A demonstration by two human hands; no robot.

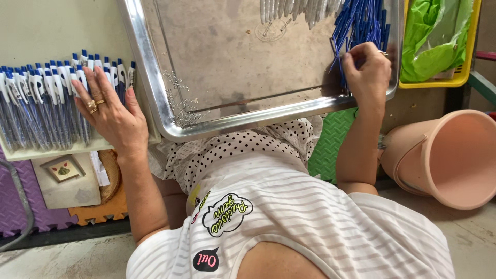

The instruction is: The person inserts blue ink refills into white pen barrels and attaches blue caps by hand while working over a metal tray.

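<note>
The left hand [111, 111] is lying flat, fingers spread, on finished blue-and-white ballpoint pens [41, 106]. The right hand [368, 72] is pinching loose blue pen barrels [361, 23] in the steel tray [155, 88]; plenty are waiting, alongside small metal springs [181, 101].

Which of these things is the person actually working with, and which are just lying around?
In use:
left hand resting on the row of blue-and-white pens
right hand at the loose blue pen barrels
metal tray
small springs

Lying about:
pink bucket
yellow basket with green bag
foam floor mats
</note>
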